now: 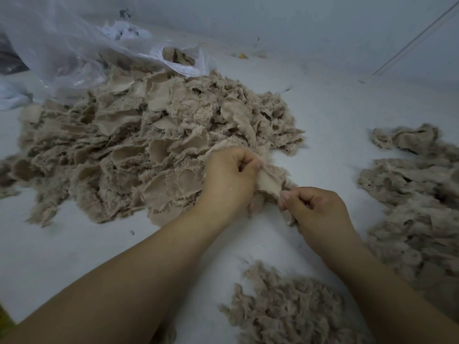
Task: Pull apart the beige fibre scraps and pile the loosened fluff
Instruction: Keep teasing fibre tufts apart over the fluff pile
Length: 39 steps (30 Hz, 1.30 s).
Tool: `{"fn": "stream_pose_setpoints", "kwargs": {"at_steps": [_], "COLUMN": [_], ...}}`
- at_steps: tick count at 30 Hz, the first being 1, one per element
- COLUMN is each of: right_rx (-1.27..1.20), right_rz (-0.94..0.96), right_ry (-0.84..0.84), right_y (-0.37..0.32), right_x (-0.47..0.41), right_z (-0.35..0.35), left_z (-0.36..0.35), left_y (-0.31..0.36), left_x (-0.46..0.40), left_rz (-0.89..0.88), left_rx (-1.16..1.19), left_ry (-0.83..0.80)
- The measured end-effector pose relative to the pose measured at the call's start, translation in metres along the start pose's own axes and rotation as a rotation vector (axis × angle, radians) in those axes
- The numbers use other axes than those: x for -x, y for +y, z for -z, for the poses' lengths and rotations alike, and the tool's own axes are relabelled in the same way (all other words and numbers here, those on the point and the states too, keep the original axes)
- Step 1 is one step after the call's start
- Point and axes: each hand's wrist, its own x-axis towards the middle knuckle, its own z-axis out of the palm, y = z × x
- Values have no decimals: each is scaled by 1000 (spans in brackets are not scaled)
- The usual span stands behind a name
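On a pale tabletop against grey walls, the left hand and right hand pinch one scrap beside the scrap heap; a plastic bag lies behind.

Left hand and right hand bare, no gloves; both forearms uncovered, no sleeve showing; no rings, watch or bands seen; short plain nails.

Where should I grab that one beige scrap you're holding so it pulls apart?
Probably by its two opposite edges, as here: the left hand pinches the scrap at its upper edge from the big-pile side, and the right hand pinches the lower corner from the near side. The thin flat middle stays free to tear.
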Motion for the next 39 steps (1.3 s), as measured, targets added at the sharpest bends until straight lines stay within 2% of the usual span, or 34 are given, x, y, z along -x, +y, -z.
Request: {"fn": "stream_pose_setpoints", "kwargs": {"at_steps": [2, 4, 8, 10, 12, 13, 14, 16, 18, 22, 24, 26, 29, 31, 34, 39], "right_rx": [-7, -46, -234, -316, -390, -421, -452, -518, -555, -628, -650, -631, -576, -578, -647, -558], "right_rz": [-7, -35, -112, -117, -116, -111, -103, -96, -96, -114, -123, -105, -57, -23, -22, -70], "right_ry": [21, 48, 115, 135, 157, 161, 158, 153, 154, 142, 117, 85, 36, 15, 25, 6], "right_y": [0, 1, 1, 0, -1, -1, -2, -3, -5, -7, -8, -8, -7, -7, -6, 1], "right_x": [1, 2, 2, 3, 3, 3, 3, 4, 4, 2, 2, 3, 4, 5, 3, -1], "right_z": [0, -1, -1, 0, 1, 1, 1, 1, 0, 2, 3, 3, 1, 0, 1, 2], "left_z": [7, 12, 17, 16, 10, 3, -3, -14, -23, -33, -35, -35, -35, -34, -32, -32], "left_y": [-3, -3, 0, 10, 17, 17, 17, 14, 8, 2, 1, 3, 5, 3, 3, 3], "left_x": [-6, -10, -5, 2, 12, 18, 23, 29, 28, 28, 28, 29, 32, 31, 29, 30], "left_rz": [-8, -48, -294, -441, -661, -737, -731, -542, -422, -264, -166, -145, -206, -154, -1, 26], "left_rx": [-23, -120, -925, -1041, -889, -812, -770, -740, -649, -222, -79, -28, -41, 3, 187, 264], "left_ry": [102, 120, -9, 4, 39, 18, -77, -317, -407, -330, -321, -367, -403, -347, -353, -365]}}
